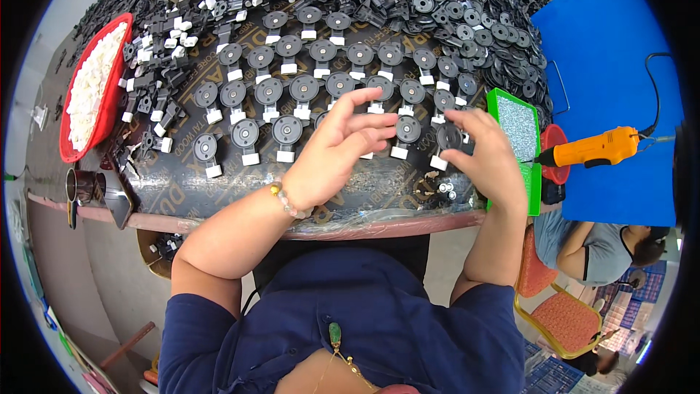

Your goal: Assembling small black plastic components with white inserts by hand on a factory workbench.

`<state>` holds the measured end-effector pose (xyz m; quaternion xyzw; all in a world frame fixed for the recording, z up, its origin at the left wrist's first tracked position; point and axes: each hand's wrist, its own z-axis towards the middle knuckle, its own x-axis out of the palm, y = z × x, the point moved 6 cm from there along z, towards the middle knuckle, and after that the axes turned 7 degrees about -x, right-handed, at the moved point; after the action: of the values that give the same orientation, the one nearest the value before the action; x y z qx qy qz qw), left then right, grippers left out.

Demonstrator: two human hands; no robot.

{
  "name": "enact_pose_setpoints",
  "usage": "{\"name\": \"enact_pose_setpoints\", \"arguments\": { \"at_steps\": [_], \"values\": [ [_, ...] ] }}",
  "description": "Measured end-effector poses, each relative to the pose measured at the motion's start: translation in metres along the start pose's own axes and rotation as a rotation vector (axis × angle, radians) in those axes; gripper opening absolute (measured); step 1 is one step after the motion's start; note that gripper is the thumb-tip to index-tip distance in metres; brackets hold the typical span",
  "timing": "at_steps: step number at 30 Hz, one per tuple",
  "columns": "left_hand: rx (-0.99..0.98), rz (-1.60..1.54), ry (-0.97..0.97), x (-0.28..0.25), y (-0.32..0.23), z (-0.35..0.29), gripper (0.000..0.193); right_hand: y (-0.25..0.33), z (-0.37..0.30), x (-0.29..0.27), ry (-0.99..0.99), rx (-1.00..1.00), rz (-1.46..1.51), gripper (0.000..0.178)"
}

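Note:
My right hand (490, 157) has its thumb and fingers closed round the rim of a black disc (448, 136), which sits over a part with a white foot at the right end of the nearest row. My left hand (328, 153) hovers over the middle of the rows, its fingers stretched out and apart, with nothing in it. It covers some parts there. Beside its fingertips lies a black disc piece with a white foot (407, 130). Several like pieces, such as one disc assembly (286, 130), lie in rows across the dark tabletop (328, 208).
A green tray (536, 201) of small metal pieces stands at right, near an orange electric screwdriver (596, 147) and a red bowl (556, 138). Loose black discs (503, 66) heap at back right. A red basket (120, 91) of white pieces stands left. Another person (605, 255) sits at right.

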<state>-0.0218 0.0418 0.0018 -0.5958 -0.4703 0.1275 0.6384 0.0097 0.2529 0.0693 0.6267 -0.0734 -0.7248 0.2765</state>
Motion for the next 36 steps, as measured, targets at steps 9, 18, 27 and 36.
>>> {"name": "enact_pose_setpoints", "arguments": {
  "at_steps": [9, 18, 27, 36],
  "values": [
    [0.058, -0.034, -0.038, -0.001, -0.003, 0.000, 0.049, -0.025, -0.014, 0.038, -0.069, 0.072, -0.049, 0.055],
    [0.277, 0.044, -0.059, 0.002, -0.010, -0.006, 0.042, 0.032, 0.035, -0.001, -0.123, -0.043, -0.209, 0.044],
    [0.896, 0.506, -0.259, -0.002, -0.051, -0.041, 0.026, 0.101, 0.239, 0.100, -0.014, -0.382, 0.027, 0.025],
    [1.099, 0.595, -0.573, -0.024, -0.052, -0.049, 0.057, 0.173, 0.336, 0.223, 0.253, -0.211, -0.218, 0.050]
  ]
}}
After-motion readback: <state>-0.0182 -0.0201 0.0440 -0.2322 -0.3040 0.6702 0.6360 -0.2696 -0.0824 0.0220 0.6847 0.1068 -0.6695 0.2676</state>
